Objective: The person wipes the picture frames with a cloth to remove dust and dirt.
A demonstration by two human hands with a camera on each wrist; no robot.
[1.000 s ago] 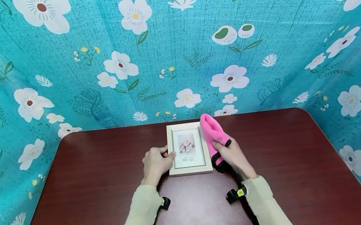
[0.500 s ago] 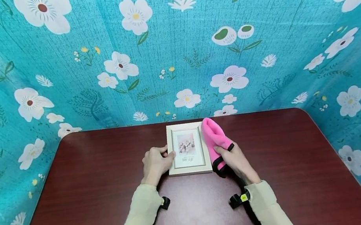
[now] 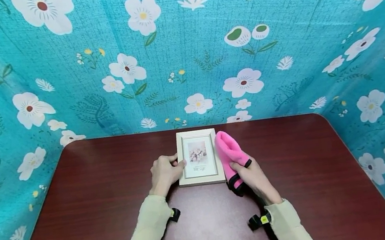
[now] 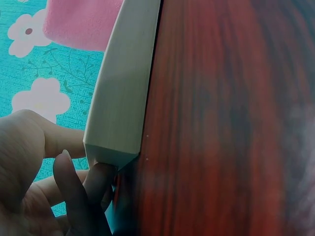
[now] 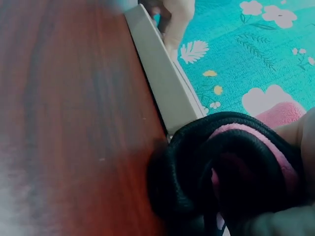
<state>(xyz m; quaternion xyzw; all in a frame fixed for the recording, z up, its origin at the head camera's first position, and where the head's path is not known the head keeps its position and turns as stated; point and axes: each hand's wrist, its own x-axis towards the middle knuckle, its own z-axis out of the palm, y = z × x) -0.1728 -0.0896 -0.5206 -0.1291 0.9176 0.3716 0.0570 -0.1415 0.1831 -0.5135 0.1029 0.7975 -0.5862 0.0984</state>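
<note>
One light-coloured picture frame [image 3: 198,157] sits on a dark red table [image 3: 94,196], its left edge pinched by a person's left hand [image 3: 164,172], thumb over the front. Just beside the frame's right edge, the right hand [image 3: 253,175] grips a black-trimmed pink cloth [image 3: 227,152]. Behind the frame hangs a blue floral backdrop [image 3: 170,77].

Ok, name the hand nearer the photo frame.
Left. The left hand grips the photo frame by its left edge; the right hand is off the frame's right side, holding the black-edged pink cloth.
</note>
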